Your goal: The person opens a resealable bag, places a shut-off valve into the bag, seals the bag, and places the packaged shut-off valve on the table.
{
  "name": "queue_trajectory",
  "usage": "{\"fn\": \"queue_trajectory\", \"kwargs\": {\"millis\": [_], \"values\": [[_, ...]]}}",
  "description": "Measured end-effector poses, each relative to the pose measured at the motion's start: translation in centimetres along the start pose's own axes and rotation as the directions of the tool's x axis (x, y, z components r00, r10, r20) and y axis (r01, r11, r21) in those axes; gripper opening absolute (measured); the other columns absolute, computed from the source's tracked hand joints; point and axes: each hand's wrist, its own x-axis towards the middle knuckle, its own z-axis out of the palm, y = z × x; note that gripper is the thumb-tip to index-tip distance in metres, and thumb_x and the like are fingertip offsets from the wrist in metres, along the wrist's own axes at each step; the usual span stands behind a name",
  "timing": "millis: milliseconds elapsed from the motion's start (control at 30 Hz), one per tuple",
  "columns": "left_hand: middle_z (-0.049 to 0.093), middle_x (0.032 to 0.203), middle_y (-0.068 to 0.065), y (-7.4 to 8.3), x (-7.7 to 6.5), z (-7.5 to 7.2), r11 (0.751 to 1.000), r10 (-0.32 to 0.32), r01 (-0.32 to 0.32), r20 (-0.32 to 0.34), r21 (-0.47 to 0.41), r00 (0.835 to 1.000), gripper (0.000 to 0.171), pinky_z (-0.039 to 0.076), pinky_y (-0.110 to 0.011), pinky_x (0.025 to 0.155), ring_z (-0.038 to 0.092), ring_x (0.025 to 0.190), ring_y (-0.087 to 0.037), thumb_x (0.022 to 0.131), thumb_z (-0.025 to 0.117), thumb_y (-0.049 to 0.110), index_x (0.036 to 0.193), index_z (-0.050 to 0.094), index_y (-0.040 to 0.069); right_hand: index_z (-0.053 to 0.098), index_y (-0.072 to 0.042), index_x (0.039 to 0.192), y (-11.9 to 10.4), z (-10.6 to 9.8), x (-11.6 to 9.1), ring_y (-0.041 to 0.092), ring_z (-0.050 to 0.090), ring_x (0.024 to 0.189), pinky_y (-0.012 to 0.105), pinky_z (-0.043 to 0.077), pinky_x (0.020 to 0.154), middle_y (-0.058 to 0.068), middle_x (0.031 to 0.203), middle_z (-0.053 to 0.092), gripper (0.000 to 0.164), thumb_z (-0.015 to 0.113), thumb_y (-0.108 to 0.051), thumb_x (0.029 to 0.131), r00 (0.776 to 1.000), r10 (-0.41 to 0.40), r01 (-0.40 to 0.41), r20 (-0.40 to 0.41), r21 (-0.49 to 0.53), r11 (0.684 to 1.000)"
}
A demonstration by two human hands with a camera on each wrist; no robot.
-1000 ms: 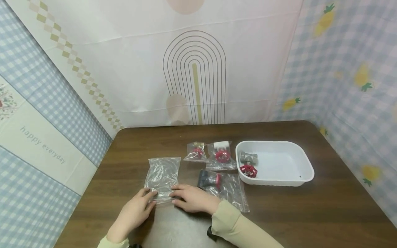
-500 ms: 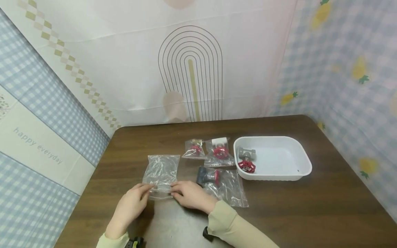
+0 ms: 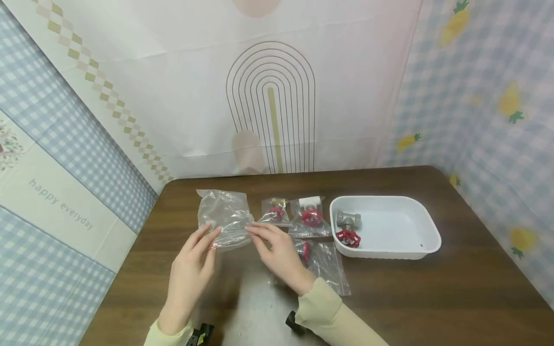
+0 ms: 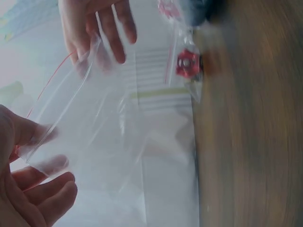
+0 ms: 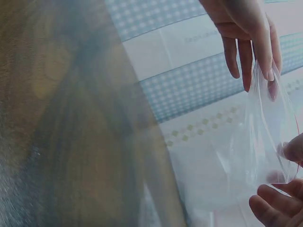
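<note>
A clear zip bag [image 3: 225, 214] hangs between both hands, lifted off the table, with nothing seen inside it. My left hand [image 3: 190, 269] pinches its near left corner. With thumb and fingertips, my right hand [image 3: 277, 252] pinches the near right corner. In the left wrist view the bag [image 4: 109, 127] spreads between the two hands, its red-lined zip edge running from one to the other. Just under my right hand lies a bagged valve with a red handwheel [image 3: 305, 252], its dark body hidden by the hand.
Two more bagged valves lie farther back: a small brass one with a red wheel [image 3: 276, 211] and a white one with a red wheel [image 3: 310, 216]. To the right, a white plastic basin [image 3: 389, 252] holds a grey metal valve [image 3: 348, 221] with a red handwheel. Patterned cloth surrounds the table.
The zip bag lay flat on the table under both hands' fingertips. Both hands now pinch its near corners and have raised it up and away from the body.
</note>
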Motion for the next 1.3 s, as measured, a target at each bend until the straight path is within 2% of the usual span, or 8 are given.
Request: {"fn": "queue_trajectory", "kwargs": {"millis": [133,267,433,600,767,1033,1167,1300], "values": [[0.066,0.129,-0.014,0.9,0.0,0.7,1.000,-0.004,0.002,-0.045,-0.025,0.999,0.042,0.058,-0.042,0.063,0.070,0.101,-0.034,0.082,0.071,-0.008,0.121,0.073,0.008,0.074,-0.012,0.118,-0.3,-0.6,-0.1,0.021,0.064,0.117,0.034,0.055,0.094,0.006,0.127,0.068,0.023,0.067,-0.010,0.096,0.999,-0.002,0.001,-0.042,-0.013,1.000],[0.069,0.123,-0.015,1.7,0.9,1.4,0.998,-0.037,0.035,-0.032,-0.053,0.999,0.033,0.059,-0.050,0.077,0.070,0.103,-0.035,0.087,0.071,-0.002,0.118,0.074,0.008,0.073,-0.010,0.117,-0.6,-1.4,0.4,0.023,0.062,0.117,0.037,0.051,0.100,0.009,0.124,0.067,0.028,0.072,-0.004,0.090,0.988,-0.086,0.076,-0.126,-0.082,0.994],[0.071,0.119,-0.014,2.7,2.9,1.9,0.995,-0.086,0.089,0.073,-0.038,0.994,0.024,0.056,-0.053,0.086,0.069,0.106,-0.034,0.094,0.069,0.010,0.116,0.075,0.010,0.071,-0.007,0.107,-1.3,-2.6,1.0,0.024,0.061,0.102,0.034,0.052,0.091,0.008,0.107,0.066,0.027,0.075,0.004,0.083,0.937,-0.262,0.213,-0.232,-0.214,0.953],[0.071,0.118,-0.015,3.8,4.7,2.1,0.996,-0.089,0.090,0.101,-0.008,0.991,0.024,0.056,-0.054,0.084,0.069,0.106,-0.034,0.095,0.066,0.013,0.117,0.075,0.010,0.073,-0.005,0.095,-2.0,-3.5,1.2,0.021,0.064,0.090,0.026,0.055,0.085,0.005,0.096,0.067,0.019,0.073,0.007,0.080,0.895,-0.400,0.343,-0.195,-0.271,0.899],[0.071,0.119,-0.014,5.3,5.3,2.7,0.998,-0.054,0.055,0.089,-0.011,0.995,0.025,0.057,-0.052,0.084,0.068,0.109,-0.033,0.094,0.067,0.013,0.118,0.075,0.011,0.074,-0.002,0.103,-1.8,-3.7,1.1,0.023,0.069,0.095,0.029,0.055,0.091,0.008,0.101,0.073,0.021,0.073,0.003,0.083,0.900,-0.416,0.356,-0.130,-0.332,0.873],[0.072,0.118,-0.009,7.0,4.4,3.6,1.000,0.026,-0.027,0.075,0.009,0.997,0.030,0.059,-0.049,0.068,0.069,0.101,-0.030,0.092,0.070,0.020,0.121,0.075,0.017,0.073,-0.004,0.099,-0.7,-4.8,1.5,0.027,0.071,0.092,0.040,0.057,0.089,0.009,0.096,0.074,0.014,0.076,-0.003,0.085,0.921,-0.354,0.259,-0.161,-0.428,0.866],[0.070,0.122,-0.009,7.2,3.9,3.3,0.999,0.040,-0.039,0.166,-0.007,0.985,0.046,0.059,-0.048,0.072,0.067,0.102,-0.028,0.094,0.070,0.039,0.134,0.067,0.017,0.072,-0.003,0.106,-0.6,-5.5,1.7,0.028,0.070,0.101,0.042,0.052,0.098,0.011,0.105,0.074,0.025,0.081,-0.005,0.083,0.935,-0.340,0.271,-0.101,-0.417,0.868],[0.062,0.135,-0.011,6.7,3.7,2.2,0.998,0.063,-0.059,0.321,-0.022,0.945,0.074,0.059,-0.048,0.075,0.063,0.110,-0.029,0.087,0.074,0.050,0.150,0.050,0.018,0.070,-0.004,0.118,-0.7,-6.1,1.8,0.027,0.063,0.118,0.043,0.042,0.110,0.011,0.124,0.069,0.040,0.083,-0.010,0.082,0.939,-0.343,0.314,0.005,-0.412,0.855]]}}
